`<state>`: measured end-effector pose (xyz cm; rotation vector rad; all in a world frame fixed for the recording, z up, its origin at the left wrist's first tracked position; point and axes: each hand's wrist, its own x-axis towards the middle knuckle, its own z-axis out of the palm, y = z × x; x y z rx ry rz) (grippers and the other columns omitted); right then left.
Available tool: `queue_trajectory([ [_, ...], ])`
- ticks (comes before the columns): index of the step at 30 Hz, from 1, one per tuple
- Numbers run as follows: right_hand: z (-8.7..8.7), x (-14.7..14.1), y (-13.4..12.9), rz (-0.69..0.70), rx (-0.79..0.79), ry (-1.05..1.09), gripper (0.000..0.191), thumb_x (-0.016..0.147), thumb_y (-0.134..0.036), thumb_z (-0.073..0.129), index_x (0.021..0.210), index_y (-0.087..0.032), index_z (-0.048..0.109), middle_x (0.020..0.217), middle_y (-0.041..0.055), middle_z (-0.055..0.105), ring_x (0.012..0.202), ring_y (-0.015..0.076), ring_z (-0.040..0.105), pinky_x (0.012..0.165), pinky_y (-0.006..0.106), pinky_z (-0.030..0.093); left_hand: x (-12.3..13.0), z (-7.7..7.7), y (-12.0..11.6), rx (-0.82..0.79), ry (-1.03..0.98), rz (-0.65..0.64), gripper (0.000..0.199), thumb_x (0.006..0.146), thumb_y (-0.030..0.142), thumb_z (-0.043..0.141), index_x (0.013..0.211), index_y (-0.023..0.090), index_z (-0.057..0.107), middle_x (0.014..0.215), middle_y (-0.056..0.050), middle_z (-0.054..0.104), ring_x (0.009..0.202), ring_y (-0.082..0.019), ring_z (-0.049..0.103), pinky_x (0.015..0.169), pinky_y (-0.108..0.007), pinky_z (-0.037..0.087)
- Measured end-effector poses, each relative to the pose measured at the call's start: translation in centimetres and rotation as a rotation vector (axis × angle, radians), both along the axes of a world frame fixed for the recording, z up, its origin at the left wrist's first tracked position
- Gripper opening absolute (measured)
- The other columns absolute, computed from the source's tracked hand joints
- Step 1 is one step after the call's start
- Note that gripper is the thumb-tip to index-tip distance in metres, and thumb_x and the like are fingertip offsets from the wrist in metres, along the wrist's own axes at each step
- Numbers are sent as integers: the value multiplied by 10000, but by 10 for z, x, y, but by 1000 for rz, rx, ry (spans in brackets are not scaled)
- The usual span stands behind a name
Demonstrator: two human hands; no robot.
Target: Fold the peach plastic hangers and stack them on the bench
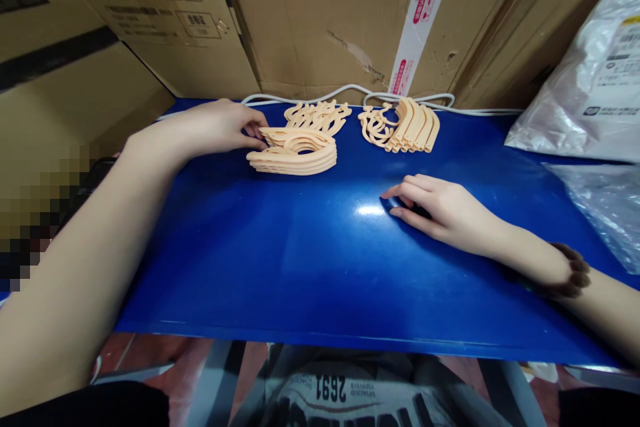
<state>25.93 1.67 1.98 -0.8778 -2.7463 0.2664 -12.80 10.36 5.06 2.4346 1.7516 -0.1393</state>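
My left hand [225, 125] is at the left end of a stack of curved beige plastic pieces [300, 161], which look like hanger parts. Its thumb and fingers close around the stack's end, and the fingertips are partly hidden. Just behind lies a loose group of thin, wavy beige hook-like pieces [320, 115]. My right hand [435, 210] rests on the blue table [280, 260], holding nothing, its fingers slightly bent and the thumb apart from them. Beyond it sit a row of wider curved beige pieces [414, 125] and several beige hooks [376, 127].
Large cardboard boxes [320, 20] stand along the back and left. A white cable [345, 88] runs along the table's rear edge. At the right are a white plastic package [565, 93] and a clear plastic bag [605, 203].
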Motion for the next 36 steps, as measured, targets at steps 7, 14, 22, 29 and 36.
queue_trajectory([
  [7, 0, -1, -1, 3, 11, -4, 277, 1019, -342, 442, 1160, -174, 611, 982, 91, 666, 846, 194, 613, 747, 314, 477, 5, 4, -5, 86, 77, 37, 351, 899, 404, 525, 1138, 185, 661, 1038, -90, 731, 840, -229, 641, 675, -290, 409],
  [14, 0, -1, -1, 3, 23, -9, 296, 1023, -351, 419, 1169, -178, 609, 994, 99, 672, 852, 205, 624, 747, 330, 490, 13, 4, -12, 155, 97, 7, 396, 890, 270, 416, 1202, 168, 636, 1106, -129, 708, 896, -289, 647, 748, -367, 466],
  [22, 0, -1, -1, 1, 17, -15, 291, 1023, -344, 431, 1171, -166, 609, 1002, 96, 666, 867, 199, 618, 763, 322, 486, 17, 4, -10, 60, -13, -52, 369, 925, 361, 444, 1145, 163, 664, 1114, -90, 718, 897, -232, 642, 799, -309, 451],
  [29, 0, -1, 0, 4, 17, -12, 288, 1023, -350, 436, 1174, -173, 605, 990, 88, 662, 863, 200, 619, 757, 320, 484, 12, 3, -6, 73, -29, -48, 413, 922, 410, 451, 1136, 142, 681, 1128, -119, 719, 909, -253, 653, 810, -335, 446],
  [36, -1, 0, -1, 10, 22, -9, 283, 1022, -337, 448, 1174, -162, 611, 985, 82, 655, 865, 189, 611, 773, 306, 472, 6, 1, -2, 67, -61, -18, 376, 899, 404, 501, 1109, 167, 704, 1107, -79, 733, 942, -236, 650, 819, -309, 427],
])
